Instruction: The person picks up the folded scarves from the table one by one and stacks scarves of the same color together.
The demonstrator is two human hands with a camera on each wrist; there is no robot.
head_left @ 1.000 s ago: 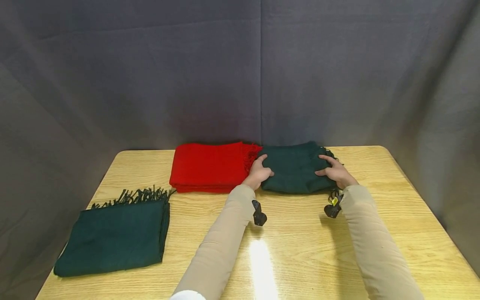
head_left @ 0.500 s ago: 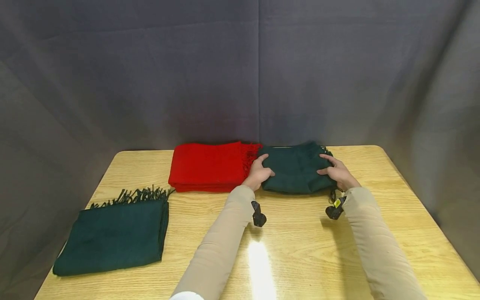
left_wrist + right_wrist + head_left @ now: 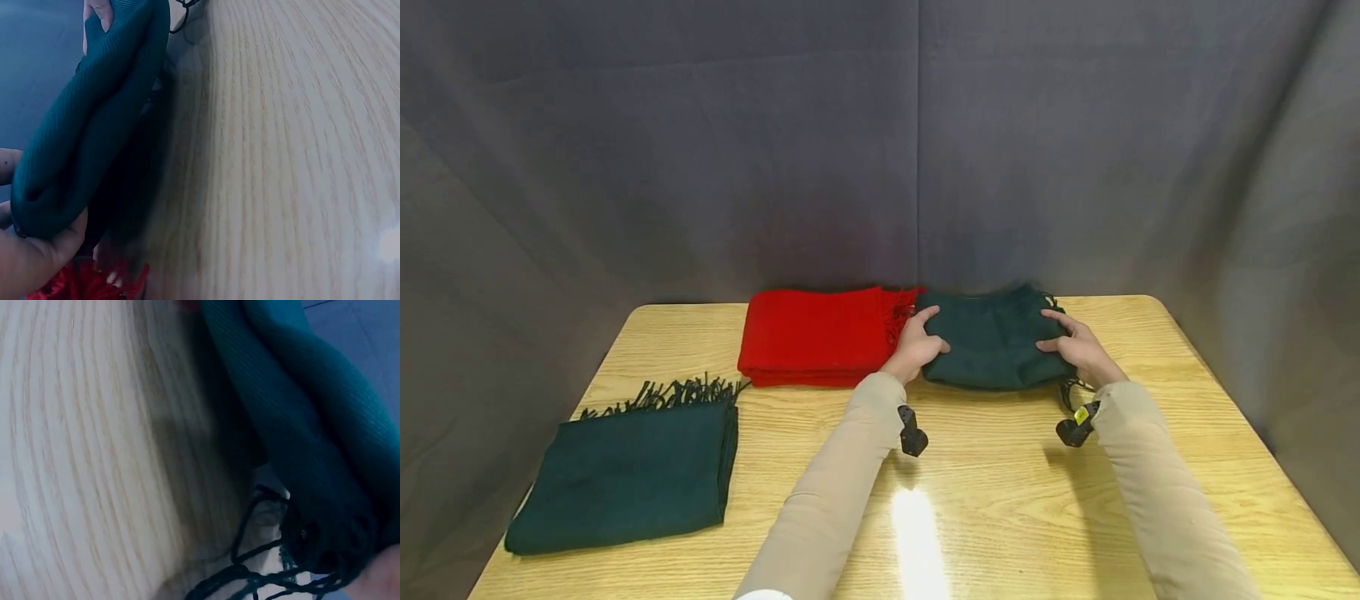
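Observation:
A folded dark green scarf [image 3: 988, 342] is held at both ends near the back edge of the table. My left hand [image 3: 913, 346] grips its left end, thumb and fingers spread over the top. At the right end, beside the fringe, my right hand [image 3: 1084, 352] holds on the same way. In the left wrist view, the scarf's folded layers [image 3: 94, 119] bulge above a dark shadow on the table, with the left thumb beneath them. Dark tassels [image 3: 250, 572] hang from the right end in the right wrist view, where only a bit of the right hand [image 3: 381, 575] shows.
Left of my left hand lies a folded red scarf [image 3: 812, 333], its fringe against the green scarf's left end. Another folded dark green scarf [image 3: 632, 479], fringe toward the back, lies at the front left of the wooden table [image 3: 1000, 483]. A grey curtain [image 3: 880, 150] hangs behind.
My right hand has shifted slightly to the right, and less fringe shows beyond the scarf's right end. My left hand keeps its grip, almost still. The other scarves have not moved.

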